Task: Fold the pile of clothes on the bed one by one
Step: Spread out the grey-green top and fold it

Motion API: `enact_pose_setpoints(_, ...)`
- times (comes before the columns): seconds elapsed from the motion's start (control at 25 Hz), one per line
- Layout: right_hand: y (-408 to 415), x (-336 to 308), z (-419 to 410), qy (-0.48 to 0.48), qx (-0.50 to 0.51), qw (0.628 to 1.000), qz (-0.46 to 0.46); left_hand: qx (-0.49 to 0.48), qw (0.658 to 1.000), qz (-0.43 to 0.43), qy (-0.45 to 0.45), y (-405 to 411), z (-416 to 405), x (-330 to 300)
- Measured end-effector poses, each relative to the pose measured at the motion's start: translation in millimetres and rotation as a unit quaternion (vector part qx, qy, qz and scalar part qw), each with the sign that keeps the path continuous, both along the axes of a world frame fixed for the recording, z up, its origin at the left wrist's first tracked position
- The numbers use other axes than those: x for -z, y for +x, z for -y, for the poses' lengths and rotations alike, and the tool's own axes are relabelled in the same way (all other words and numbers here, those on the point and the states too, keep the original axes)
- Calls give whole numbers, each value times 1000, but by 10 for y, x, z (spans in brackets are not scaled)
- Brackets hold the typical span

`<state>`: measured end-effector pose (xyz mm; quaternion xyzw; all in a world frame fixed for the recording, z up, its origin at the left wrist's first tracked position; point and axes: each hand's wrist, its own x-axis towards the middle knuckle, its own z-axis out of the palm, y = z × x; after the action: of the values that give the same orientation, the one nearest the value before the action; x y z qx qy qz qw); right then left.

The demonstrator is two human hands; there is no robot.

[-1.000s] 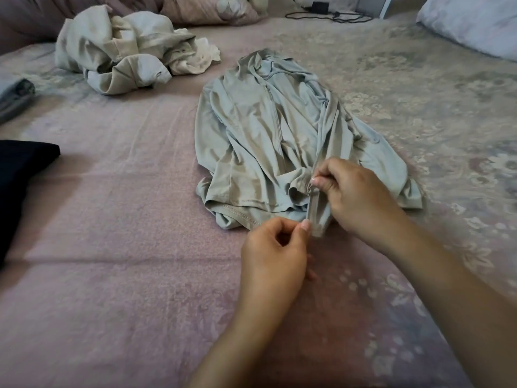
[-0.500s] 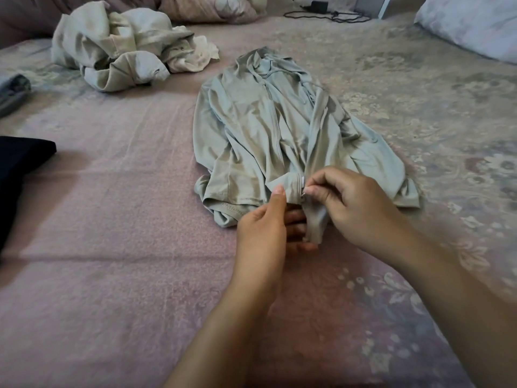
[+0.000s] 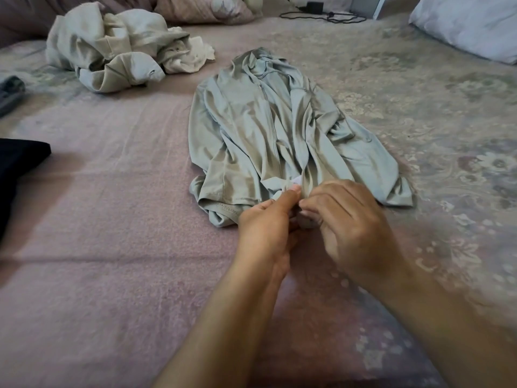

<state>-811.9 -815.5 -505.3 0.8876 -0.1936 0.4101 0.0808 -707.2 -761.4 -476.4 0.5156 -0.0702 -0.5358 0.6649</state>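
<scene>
A pale grey-green zip jacket [image 3: 268,130] lies crumpled lengthwise in the middle of the bed, collar far, hem near me. At its near hem, my left hand [image 3: 265,222] pinches the fabric beside the zip between thumb and fingers. My right hand [image 3: 347,222] is close against it, fingers curled, pinching the bottom end of the zip edge. A small white label shows just above my left thumb. A heap of beige clothes [image 3: 117,54] lies at the far left.
A pink patterned bedspread [image 3: 117,247] covers the bed. A black garment [image 3: 16,169] lies at the left edge, a dark object [image 3: 9,91] beyond it. A white pillow [image 3: 470,23] sits far right, a pink pillow [image 3: 201,8] and black cable [image 3: 321,14] at the back.
My left hand moved up from the hem tip to meet my right hand at the zip's bottom end. Both hands now pinch the same spot; the jacket has barely shifted.
</scene>
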Motion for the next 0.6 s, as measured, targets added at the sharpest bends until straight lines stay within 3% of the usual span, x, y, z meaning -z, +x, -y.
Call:
enact_pose_setpoints(0.08,-32,17,-16,-1,5,1000,10,-14,1000,0,-7,-14,18,-1)
enact_pose_setpoints(0.16,-62,21,-96,122,18,991,56,-27,999,5,-33,1,33,4)
enact_pose_setpoints(0.24,-86,-33,-190,340,38,923,175,-26,998,20,-49,30,24,28)
enact_pose_setpoints(0.32,-70,-88,-159,461,37,853,243,9,998,36,-54,32,-23,58)
enact_pose_setpoints(0.48,-30,-126,-81,296,10,949,104,53,996,55,-44,2,-99,57)
enact_pose_setpoints(0.6,-7,-74,-83,300,19,951,75,63,996,42,-37,29,-106,51)
